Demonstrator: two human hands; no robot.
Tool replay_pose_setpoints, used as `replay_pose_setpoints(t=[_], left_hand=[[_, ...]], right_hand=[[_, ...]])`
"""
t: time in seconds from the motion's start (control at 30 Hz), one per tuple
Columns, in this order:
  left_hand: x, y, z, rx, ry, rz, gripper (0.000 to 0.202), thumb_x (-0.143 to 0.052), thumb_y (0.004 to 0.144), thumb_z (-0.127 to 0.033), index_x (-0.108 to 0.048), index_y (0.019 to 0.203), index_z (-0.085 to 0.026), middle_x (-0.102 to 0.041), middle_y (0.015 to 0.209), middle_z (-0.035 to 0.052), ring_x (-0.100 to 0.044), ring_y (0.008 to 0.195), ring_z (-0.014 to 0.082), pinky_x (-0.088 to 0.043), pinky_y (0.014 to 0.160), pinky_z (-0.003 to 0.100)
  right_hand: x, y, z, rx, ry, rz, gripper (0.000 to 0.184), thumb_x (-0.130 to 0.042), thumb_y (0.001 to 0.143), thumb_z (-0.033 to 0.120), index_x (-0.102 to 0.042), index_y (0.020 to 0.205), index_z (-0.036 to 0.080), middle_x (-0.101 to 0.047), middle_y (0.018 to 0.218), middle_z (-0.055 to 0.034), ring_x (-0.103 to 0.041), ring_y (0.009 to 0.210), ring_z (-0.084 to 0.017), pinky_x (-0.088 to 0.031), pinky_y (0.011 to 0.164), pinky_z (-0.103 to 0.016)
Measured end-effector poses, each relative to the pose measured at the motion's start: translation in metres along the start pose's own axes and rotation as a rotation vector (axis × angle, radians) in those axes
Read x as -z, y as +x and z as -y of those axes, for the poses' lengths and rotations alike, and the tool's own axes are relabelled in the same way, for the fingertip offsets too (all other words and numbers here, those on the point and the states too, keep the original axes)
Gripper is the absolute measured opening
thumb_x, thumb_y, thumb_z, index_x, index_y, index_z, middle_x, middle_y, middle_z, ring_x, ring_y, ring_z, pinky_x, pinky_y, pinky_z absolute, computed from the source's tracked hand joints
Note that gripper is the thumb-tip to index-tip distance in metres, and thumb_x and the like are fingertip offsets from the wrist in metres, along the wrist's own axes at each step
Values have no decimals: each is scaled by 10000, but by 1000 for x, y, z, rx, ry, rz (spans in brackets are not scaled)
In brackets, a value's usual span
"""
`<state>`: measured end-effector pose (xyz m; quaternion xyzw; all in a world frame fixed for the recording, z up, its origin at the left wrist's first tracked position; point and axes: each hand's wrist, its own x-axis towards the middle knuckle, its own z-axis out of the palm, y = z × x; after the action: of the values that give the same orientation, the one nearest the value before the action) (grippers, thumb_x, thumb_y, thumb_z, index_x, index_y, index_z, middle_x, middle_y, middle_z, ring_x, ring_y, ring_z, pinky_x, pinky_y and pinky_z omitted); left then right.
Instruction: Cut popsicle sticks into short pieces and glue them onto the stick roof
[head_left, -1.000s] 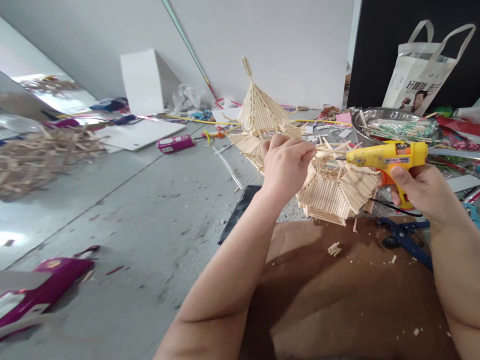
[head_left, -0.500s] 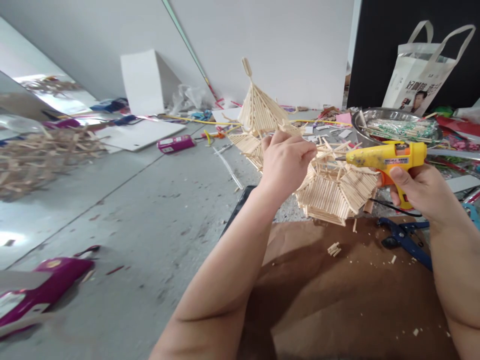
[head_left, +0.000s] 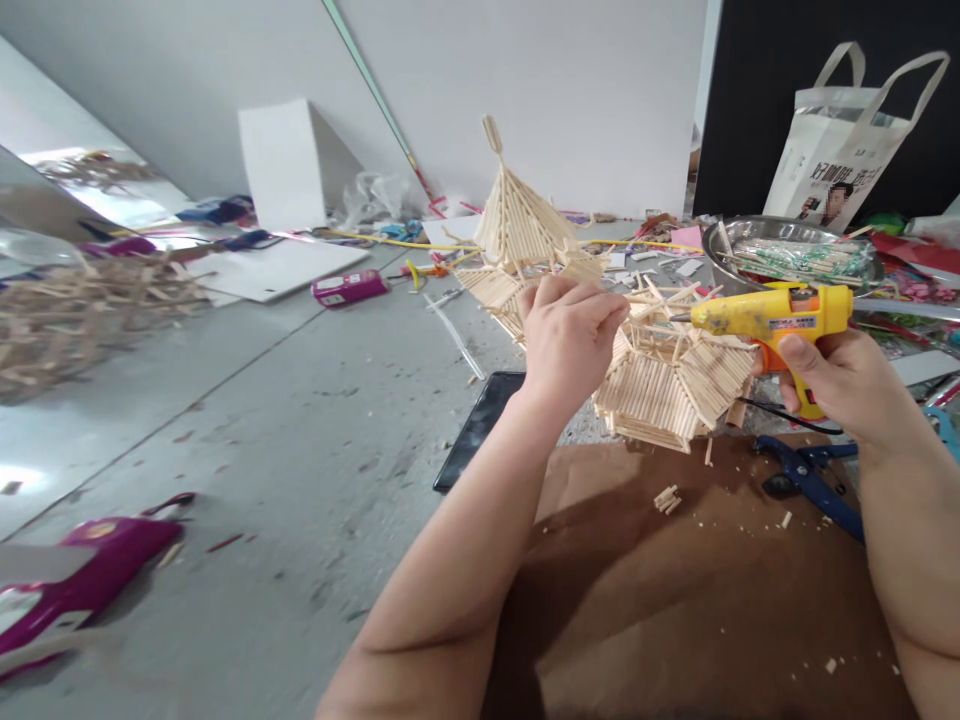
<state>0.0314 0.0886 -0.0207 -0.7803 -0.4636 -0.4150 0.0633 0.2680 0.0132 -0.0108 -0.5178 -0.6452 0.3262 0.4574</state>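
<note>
My right hand (head_left: 847,375) is wrapped round the handle of a yellow hot glue gun (head_left: 769,312), its nozzle pointing left over the top of a roofed model made of thin wooden sticks (head_left: 649,385). Beside the nozzle, my left hand (head_left: 571,325) has its fingers pinched together at the model's upper left edge; whatever sits between the fingertips is too small or hidden to name. Behind the left hand stands a pointed stick-built roof (head_left: 521,220) with a knob on top. Part of both structures is covered by the left hand.
Brown paper (head_left: 675,600) with several short stick pieces (head_left: 666,499) lies in front. Blue cutters (head_left: 814,485) rest near my right forearm, a black tablet-like slab (head_left: 476,430) by the left. Behind are a metal bowl (head_left: 795,255) and a white bag (head_left: 844,150).
My left hand and forearm have shifted slightly left and down, and more of the black slab shows. The glue gun stays nearly in place.
</note>
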Motion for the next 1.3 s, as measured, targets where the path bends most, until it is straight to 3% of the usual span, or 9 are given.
replay_pose_setpoints(t=[0.73,1.1,1.3], left_hand=[[-5,-5,3,-14,-37,-83,209,-499,826,-294,-671,709,-271,-679,743,24,-505,851,231,-313,847,418],[-6,-4,3,74,-124,-101,133,-550,757,-256,-643,663,-243,-659,697,15,-525,839,220,-322,877,420],[-4,-1,10,258,-408,-179,79,-584,712,-226,-621,644,-206,-607,640,-6,-513,694,153,-397,732,305]], right_hand=[[0,1,-1,-7,22,8,438,-543,754,584,-602,706,152,-611,661,-27,-463,379,-45,-379,366,-194],[-1,1,-2,14,50,3,403,-557,761,557,-586,750,155,-619,682,-17,-462,373,-36,-371,347,-174],[-1,0,-2,23,35,-1,393,-553,773,543,-577,725,153,-606,636,-10,-463,379,-41,-380,360,-174]])
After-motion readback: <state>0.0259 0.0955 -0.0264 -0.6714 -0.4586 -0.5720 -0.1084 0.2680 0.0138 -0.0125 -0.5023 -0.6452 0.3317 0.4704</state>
